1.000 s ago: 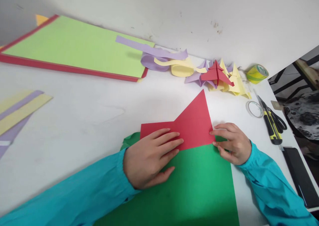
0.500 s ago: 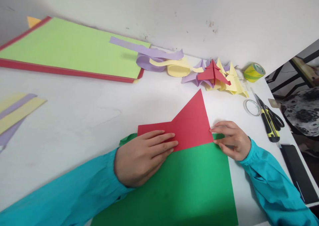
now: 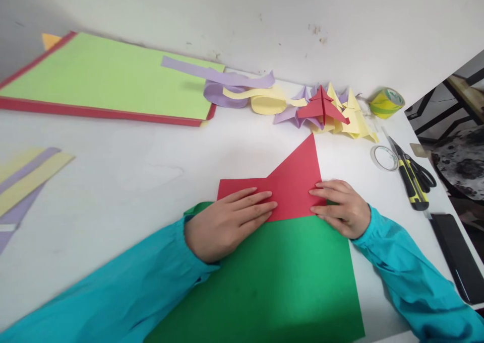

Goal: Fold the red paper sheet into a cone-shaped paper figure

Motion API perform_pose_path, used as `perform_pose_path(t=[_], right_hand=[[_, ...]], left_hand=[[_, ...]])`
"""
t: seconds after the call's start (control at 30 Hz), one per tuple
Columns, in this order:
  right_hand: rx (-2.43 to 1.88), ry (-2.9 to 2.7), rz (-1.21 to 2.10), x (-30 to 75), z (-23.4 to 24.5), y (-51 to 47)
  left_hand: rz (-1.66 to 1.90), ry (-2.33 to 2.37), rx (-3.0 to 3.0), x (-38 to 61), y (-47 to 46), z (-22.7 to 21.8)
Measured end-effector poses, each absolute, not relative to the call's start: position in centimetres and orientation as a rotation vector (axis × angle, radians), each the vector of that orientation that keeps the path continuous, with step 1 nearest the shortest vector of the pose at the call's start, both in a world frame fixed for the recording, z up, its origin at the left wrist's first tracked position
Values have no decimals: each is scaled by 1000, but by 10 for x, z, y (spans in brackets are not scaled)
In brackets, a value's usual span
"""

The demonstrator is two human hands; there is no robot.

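The red paper reaches from under the left hand, laid flat with fingers extended, to the right hand, set apart, with fingertips on its right edge; whether they pinch it, I cannot tell. Beneath is 1 green sheet.

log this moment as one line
left hand: resting on red paper | right hand: touching its right side | green sheet: partly beneath red paper

The table bears green paper and perhaps a phone.
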State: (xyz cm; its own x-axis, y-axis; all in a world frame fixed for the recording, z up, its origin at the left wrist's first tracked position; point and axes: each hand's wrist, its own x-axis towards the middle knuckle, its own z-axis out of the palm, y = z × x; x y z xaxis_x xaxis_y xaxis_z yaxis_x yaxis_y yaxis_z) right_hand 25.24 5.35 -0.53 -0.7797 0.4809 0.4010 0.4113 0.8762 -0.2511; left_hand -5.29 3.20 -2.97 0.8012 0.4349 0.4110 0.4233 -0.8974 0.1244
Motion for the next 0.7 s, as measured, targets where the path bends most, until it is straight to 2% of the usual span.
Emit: perform_pose_path(t=[0.1,0.33,0.7], right_hand=[[-657,-2566,233,253,-8,54],[-569,-2610,266,257,-12,55],[-560,-2523,360,255,-17,60]], left_hand=[[681,699,2967,-43,31,-21],[400,742,2929,-10,34,-3],[353,810,3003,2,34,-2]])
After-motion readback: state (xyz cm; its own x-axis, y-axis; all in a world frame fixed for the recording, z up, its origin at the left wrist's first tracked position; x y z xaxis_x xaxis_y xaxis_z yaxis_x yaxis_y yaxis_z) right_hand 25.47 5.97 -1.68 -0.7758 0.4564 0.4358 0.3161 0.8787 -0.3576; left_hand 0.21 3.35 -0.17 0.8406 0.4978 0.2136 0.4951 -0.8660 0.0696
